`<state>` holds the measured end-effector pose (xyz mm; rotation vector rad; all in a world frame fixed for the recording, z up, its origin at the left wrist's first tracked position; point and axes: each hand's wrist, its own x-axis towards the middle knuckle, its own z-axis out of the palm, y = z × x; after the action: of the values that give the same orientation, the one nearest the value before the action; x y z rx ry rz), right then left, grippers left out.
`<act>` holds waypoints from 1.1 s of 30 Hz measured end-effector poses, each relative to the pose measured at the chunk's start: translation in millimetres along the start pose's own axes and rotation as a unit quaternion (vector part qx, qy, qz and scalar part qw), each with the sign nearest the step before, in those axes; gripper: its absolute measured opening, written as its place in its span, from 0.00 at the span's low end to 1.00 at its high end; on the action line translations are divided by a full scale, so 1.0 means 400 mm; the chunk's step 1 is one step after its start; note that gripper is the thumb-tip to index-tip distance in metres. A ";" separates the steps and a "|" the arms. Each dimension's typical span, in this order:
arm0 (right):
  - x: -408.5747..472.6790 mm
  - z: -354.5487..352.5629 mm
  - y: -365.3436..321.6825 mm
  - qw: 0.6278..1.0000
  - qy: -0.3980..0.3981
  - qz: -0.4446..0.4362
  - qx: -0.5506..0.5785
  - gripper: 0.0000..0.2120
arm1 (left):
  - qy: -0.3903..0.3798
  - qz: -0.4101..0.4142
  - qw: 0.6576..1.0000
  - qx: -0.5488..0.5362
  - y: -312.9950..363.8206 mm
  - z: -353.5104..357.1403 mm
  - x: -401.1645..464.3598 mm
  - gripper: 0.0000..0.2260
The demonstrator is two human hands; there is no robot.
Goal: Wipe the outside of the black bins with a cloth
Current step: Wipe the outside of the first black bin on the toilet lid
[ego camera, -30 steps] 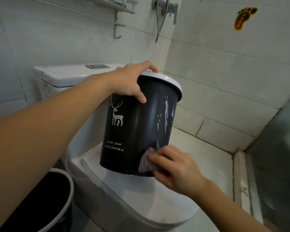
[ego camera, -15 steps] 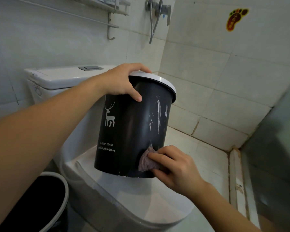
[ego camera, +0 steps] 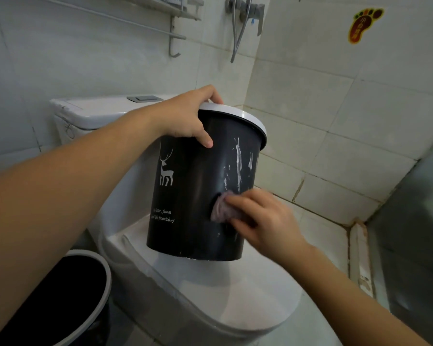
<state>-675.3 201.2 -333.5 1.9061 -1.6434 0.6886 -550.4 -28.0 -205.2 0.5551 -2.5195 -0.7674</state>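
A black bin [ego camera: 193, 196] with a white rim, a white deer print and white streaks on its side stands tilted on the closed toilet lid [ego camera: 235, 295]. My left hand [ego camera: 185, 118] grips its rim at the top, thumb on the outside wall. My right hand [ego camera: 260, 221] presses a small purple-grey cloth [ego camera: 221, 208] against the bin's right side, just below the streaks. A second black bin [ego camera: 68, 295] with a white rim stands on the floor at the lower left, partly behind my left forearm.
The toilet tank [ego camera: 93, 113] stands behind the bin against the tiled wall. A metal towel rack [ego camera: 170, 23] and a shower valve with hose [ego camera: 243, 16] hang above. A raised threshold [ego camera: 360, 258] and a grey panel [ego camera: 415, 233] close off the right.
My right hand has slid the cloth up the bin's side, from near the base to the middle. The left hand keeps its hold on the rim.
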 end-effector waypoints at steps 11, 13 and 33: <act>-0.061 0.009 -0.012 0.993 -0.051 -0.102 -0.011 0.12 | -0.002 0.001 1.000 -0.001 0.008 -0.001 -0.018 0.31; -0.020 0.003 -0.001 0.996 -0.032 -0.077 -0.025 0.13 | -0.002 0.002 1.000 0.005 0.012 0.001 -0.019 0.31; 0.159 -0.047 0.015 0.992 0.083 0.087 -0.031 0.13 | -0.007 -0.005 1.000 0.030 0.047 0.006 -0.050 0.32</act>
<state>-673.6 167.2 -276.2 1.6293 -1.7163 0.8332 -539.8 -2.6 -201.7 0.5838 -2.5623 -0.7037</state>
